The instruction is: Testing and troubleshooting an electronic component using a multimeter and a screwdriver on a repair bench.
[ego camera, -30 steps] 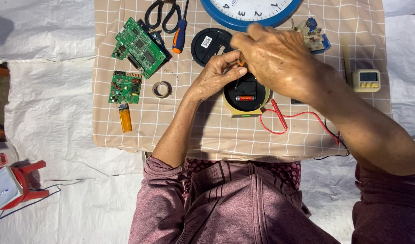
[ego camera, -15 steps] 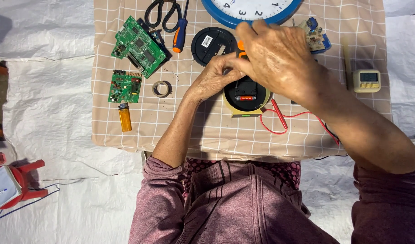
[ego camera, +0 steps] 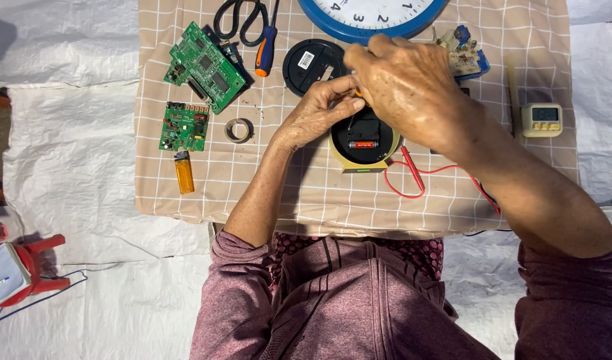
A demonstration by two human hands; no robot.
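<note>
Makeshift electronics repair spot: circuit boards (ego camera: 204, 67), screwdriver (ego camera: 266, 52), scissors (ego camera: 238, 19) on checked cloth (ego camera: 306, 193).

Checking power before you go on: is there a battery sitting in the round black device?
Yes, a battery lies in the slot of the round black device.

Checked beige cloth (ego camera: 186, 193) over white sheeting (ego camera: 72, 153).

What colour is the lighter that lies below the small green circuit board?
The lighter is translucent orange with a metal top, seen best in the head view.
</note>
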